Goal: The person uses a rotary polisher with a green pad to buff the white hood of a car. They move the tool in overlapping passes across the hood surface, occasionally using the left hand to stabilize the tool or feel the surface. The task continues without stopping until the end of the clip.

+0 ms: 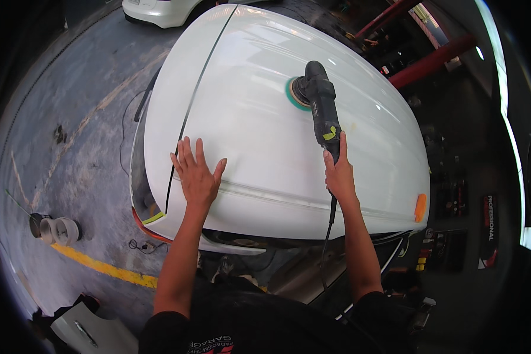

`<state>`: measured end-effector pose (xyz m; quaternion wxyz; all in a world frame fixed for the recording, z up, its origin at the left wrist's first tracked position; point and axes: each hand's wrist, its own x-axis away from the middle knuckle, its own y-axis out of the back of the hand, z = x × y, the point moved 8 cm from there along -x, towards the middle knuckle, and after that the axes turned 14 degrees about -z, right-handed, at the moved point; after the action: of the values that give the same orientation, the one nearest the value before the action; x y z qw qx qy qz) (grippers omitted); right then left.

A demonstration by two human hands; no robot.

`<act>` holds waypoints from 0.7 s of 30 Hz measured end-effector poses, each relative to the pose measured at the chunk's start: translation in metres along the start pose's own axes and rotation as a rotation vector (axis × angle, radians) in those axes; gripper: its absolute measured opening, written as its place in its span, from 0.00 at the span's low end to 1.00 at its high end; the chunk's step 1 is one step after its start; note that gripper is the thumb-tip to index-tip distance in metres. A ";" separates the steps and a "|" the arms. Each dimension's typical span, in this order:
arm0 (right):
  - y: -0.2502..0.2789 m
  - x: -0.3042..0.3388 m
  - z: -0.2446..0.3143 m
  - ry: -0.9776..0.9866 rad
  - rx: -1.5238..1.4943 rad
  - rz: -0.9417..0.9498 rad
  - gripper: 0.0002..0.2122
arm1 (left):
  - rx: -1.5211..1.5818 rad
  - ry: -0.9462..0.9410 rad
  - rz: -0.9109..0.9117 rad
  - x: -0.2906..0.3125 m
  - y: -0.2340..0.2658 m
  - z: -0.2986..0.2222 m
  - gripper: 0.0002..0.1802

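Polisher on a white bonnet, one hand steadying

The right hand (338, 172) grips the rear handle of the black electric polisher (320, 100), its green-edged pad flat on the glossy white car bonnet (259, 118) — bare panel beyond it. The left hand (196, 174) lies spread flat, fingers wide, just beside the dark panel seam (186, 124) — grey concrete floor (82, 147) further left.

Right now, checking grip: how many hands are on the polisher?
1. The right hand grips the polisher handle; the left hand lies flat on the white hood.
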<state>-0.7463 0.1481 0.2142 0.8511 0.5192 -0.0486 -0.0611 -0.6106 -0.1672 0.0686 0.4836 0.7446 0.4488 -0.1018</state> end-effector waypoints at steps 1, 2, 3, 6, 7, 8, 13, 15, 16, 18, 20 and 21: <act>-0.003 0.006 -0.002 0.045 -0.021 -0.010 0.37 | -0.004 -0.016 -0.016 0.000 0.001 -0.003 0.44; -0.008 0.013 -0.007 0.082 -0.049 -0.022 0.37 | -0.009 -0.043 -0.029 -0.001 0.002 -0.007 0.43; -0.011 0.021 -0.009 0.119 -0.078 -0.034 0.37 | -0.015 -0.069 -0.042 -0.004 0.003 -0.012 0.42; -0.030 0.040 0.020 0.184 -0.177 0.032 0.37 | 0.277 0.033 -0.171 -0.051 -0.005 -0.022 0.39; -0.036 0.044 0.033 0.187 -0.196 0.063 0.37 | 0.420 0.058 -0.199 -0.085 -0.008 -0.038 0.37; -0.046 0.049 0.048 0.223 -0.244 0.088 0.38 | 0.661 0.299 -0.012 -0.118 -0.014 -0.056 0.42; -0.099 0.063 0.105 0.357 -0.505 0.062 0.40 | 0.241 0.258 0.426 -0.218 -0.093 -0.086 0.67; -0.099 0.075 0.106 0.251 -0.741 0.187 0.41 | 0.250 0.293 0.374 -0.217 -0.094 -0.097 0.62; -0.103 0.077 0.096 0.184 -0.884 0.259 0.40 | 0.198 0.302 0.391 -0.219 -0.099 -0.102 0.62; -0.108 0.083 0.081 0.059 -1.083 0.367 0.39 | 0.306 0.256 0.438 -0.215 -0.104 -0.122 0.63; -0.110 0.092 0.088 0.043 -1.176 0.397 0.37 | 0.373 0.205 0.418 -0.227 -0.116 -0.107 0.64; -0.109 0.090 0.087 0.055 -1.185 0.356 0.35 | 0.346 0.220 0.442 -0.227 -0.117 -0.115 0.64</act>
<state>-0.6763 0.0081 0.1586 0.9928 -0.0566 -0.0702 0.0785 -0.8640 -0.1879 0.1864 0.3085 0.9022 0.3013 0.0121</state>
